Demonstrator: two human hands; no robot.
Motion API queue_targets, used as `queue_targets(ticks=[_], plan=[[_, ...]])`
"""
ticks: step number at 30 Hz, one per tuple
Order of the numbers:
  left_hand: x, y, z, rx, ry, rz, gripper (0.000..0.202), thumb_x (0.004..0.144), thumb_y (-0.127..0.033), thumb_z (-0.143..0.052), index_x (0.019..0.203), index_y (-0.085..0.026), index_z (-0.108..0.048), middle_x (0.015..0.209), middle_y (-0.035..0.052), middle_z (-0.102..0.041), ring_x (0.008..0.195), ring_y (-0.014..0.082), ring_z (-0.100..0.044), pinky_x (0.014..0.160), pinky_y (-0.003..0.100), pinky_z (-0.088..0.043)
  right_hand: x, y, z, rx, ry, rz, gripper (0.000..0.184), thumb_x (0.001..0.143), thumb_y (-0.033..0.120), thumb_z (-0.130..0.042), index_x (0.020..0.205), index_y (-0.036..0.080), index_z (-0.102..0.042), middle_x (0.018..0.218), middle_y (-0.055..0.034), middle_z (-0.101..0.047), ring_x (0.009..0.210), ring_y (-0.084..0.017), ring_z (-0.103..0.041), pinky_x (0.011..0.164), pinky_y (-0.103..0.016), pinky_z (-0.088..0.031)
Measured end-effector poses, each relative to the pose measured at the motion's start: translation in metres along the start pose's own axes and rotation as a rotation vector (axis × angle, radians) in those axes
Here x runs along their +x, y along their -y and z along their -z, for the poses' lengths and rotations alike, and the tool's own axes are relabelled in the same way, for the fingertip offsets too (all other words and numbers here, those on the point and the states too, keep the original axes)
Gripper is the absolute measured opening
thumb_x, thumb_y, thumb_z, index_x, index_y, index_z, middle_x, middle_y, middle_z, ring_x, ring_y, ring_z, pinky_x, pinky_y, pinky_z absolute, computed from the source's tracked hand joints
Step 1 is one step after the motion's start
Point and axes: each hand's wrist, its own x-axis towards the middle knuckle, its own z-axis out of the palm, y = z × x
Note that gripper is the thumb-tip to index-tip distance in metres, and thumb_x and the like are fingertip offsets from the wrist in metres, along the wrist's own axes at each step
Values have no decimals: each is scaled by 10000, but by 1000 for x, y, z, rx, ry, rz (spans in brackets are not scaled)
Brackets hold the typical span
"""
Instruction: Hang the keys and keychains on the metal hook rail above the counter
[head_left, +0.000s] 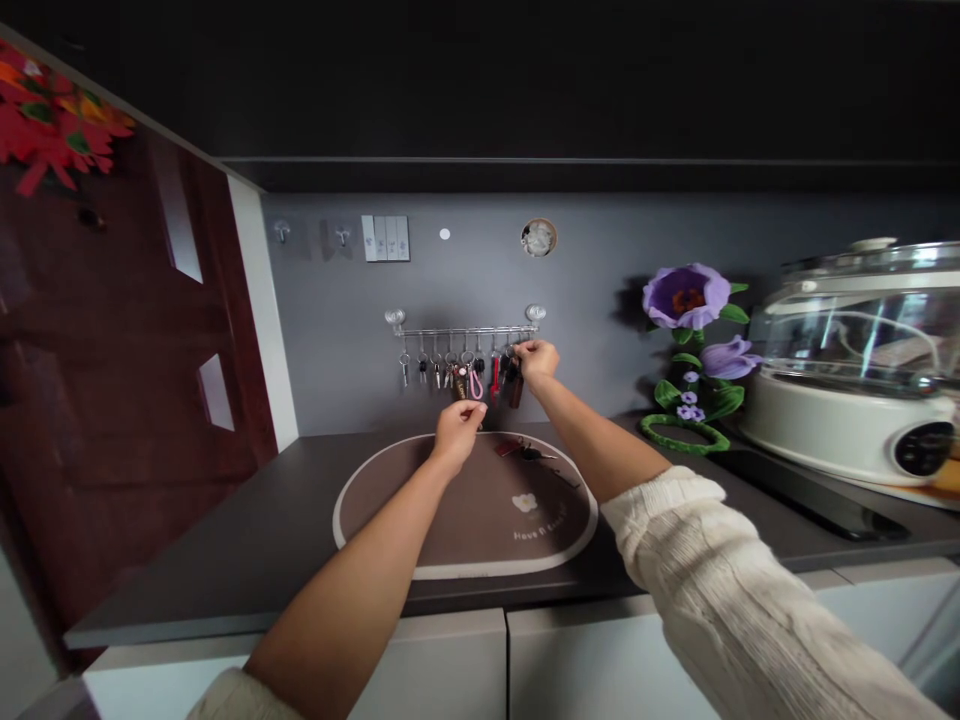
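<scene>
A chrome hook rail (465,330) is fixed to the grey wall, with several keys and fobs (450,372) hanging from it. My right hand (537,360) is raised to the rail's right end, fingers pinched on a dark brown fob (517,385) hanging there. My left hand (459,424) hovers lower, just under the pink and red fobs, fingers pinched together; what it holds is too small to make out. Below both hands lies an oval brown mat (465,510) with a bunch of keys (525,452) resting on its far side.
A dark countertop (225,540) runs over white cabinets. A purple fabric flower (686,345) stands right of the rail, then a white cooker with a glass lid (855,370). A dark red door (112,350) is at left. Light switches (385,238) sit above the rail.
</scene>
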Motion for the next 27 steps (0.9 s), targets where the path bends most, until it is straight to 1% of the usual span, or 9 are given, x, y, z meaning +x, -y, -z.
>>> queue_targets(ticks=[7,13,16,21,27], plan=[[-2,-2,-1,-6,16,6,222,635,-326,-565,742,-135,-605,636,19,-581,557,98,-486,561,230,-378,-8,-7,1,55,40,-57,42,575,185,-555,571,149,-534,547,-3,-534,442,-70,-465,457,-202,-403],[-2,-2,-1,2,26,-3,231,635,-327,-562,746,-129,-605,633,19,-577,560,97,-488,550,221,-376,-1,-20,-1,27,66,-16,79,593,206,-524,629,142,-555,537,9,-527,449,-63,-454,453,-181,-384],[-2,-1,-1,14,32,-9,239,642,-330,-550,753,-125,-604,614,14,-563,549,94,-480,529,211,-367,2,-25,1,18,85,-13,79,596,183,-512,635,135,-560,535,14,-523,466,-63,-462,484,-188,-402],[0,0,1,16,34,-17,244,637,-336,-552,752,-126,-598,617,12,-558,550,93,-479,524,209,-366,1,-25,8,115,170,-65,56,592,141,-507,633,132,-545,555,15,-534,493,-68,-493,546,-216,-433],[-1,-2,3,24,39,-18,248,639,-335,-554,764,-125,-594,626,12,-558,561,92,-484,530,209,-369,-10,-19,26,35,205,-58,88,598,169,-554,673,127,-571,607,-10,-569,525,-75,-500,561,-227,-434]])
